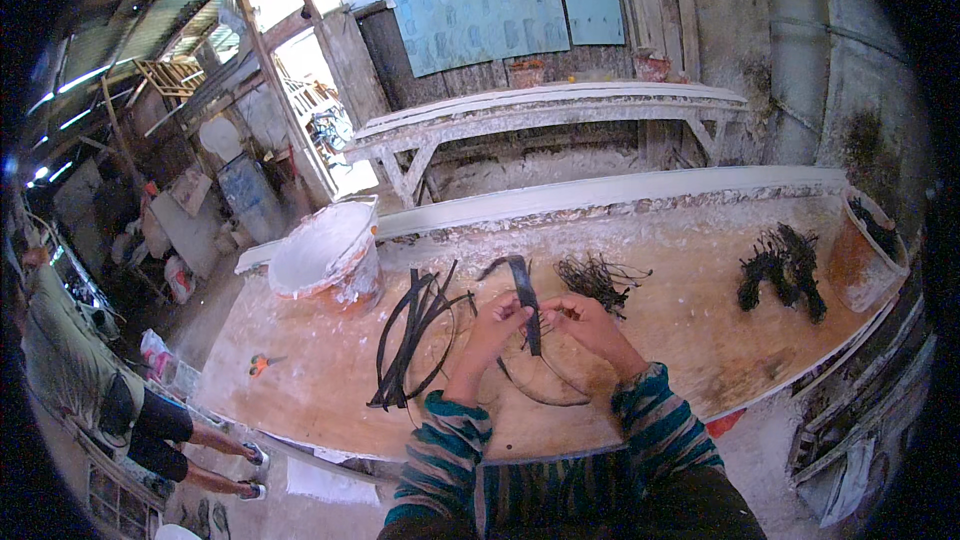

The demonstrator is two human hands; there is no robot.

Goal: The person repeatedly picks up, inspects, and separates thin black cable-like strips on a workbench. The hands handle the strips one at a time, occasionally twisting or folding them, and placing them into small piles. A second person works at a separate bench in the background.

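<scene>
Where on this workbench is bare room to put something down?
Bare board lies between the plaster bucket and the small orange tool, and between the fibre tuft and the black clump. Crowded: the black strips beside both hands.

You are standing at a plaster-spattered wooden workbench in an open shed, daylight pouring through the doorway and under the corrugated roof. A white-crusted bench is leaning along the stained concrete wall beneath blue panels.
</scene>
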